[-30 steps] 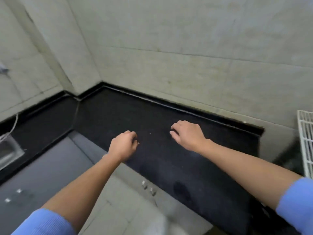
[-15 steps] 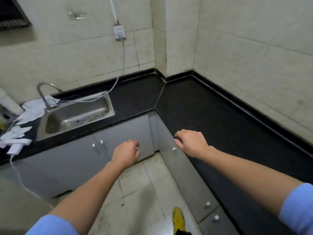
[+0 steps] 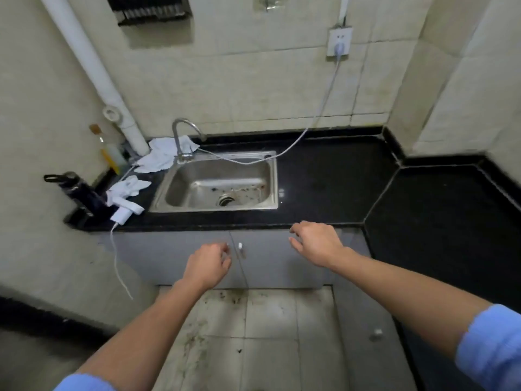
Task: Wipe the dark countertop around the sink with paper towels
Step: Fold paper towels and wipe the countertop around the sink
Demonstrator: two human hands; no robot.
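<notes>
One dark countertop [image 3: 332,179] — L-shaped, running along the back wall and turning down the right side. One grey cabinet [image 3: 169,255] with two doors stands below it. One steel sink [image 3: 214,179] is set in the left run, with one tap [image 3: 180,136] at its back left corner. Towels [image 3: 163,153]: two white heaps, both on the countertop — one behind the tap, the second heap [image 3: 127,189] just left of the sink. One black flask [image 3: 81,193] stands at the far left end. Two bare forearms in blue sleeves [image 3: 490,342] reach forward. Left hand [image 3: 207,266]: palm down before the cabinet doors, fingers loosely curled, empty. Right hand [image 3: 318,244]: higher, palm down, fingers lightly spread and relaxed, empty, fingertips near the countertop's front edge. Both hands are well apart from the towels.
</notes>
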